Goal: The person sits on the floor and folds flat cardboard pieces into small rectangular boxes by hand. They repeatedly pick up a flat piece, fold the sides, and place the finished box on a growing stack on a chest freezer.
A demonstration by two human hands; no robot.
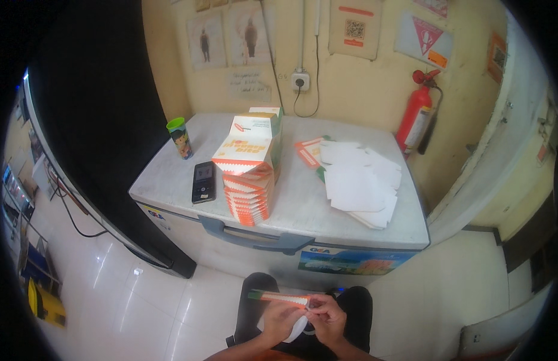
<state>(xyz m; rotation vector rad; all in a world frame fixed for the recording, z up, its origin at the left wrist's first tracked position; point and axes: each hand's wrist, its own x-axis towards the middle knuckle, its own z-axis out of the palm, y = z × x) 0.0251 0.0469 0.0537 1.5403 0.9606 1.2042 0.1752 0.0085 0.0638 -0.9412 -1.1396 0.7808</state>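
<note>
Above my lap, my left hand (281, 323) and my right hand (327, 317) are closed on one cardboard food box (285, 299) with an orange, white and green edge. Both hands meet near its right end, and part of the card is hidden behind my fingers. Ahead, on a white chest freezer (303, 218), stands a tall stack of folded food boxes (247, 157) in white and orange. To its right lies a loose pile of flat cardboard blanks (360, 183), mostly white side up.
Left of the stack lie a black phone (203, 182) and a green-rimmed cup (180, 138). The freezer's grey handle (255, 237) juts toward my knees. A red fire extinguisher (416, 111) hangs on the wall at right, and a dark panel (104, 120) rises at left.
</note>
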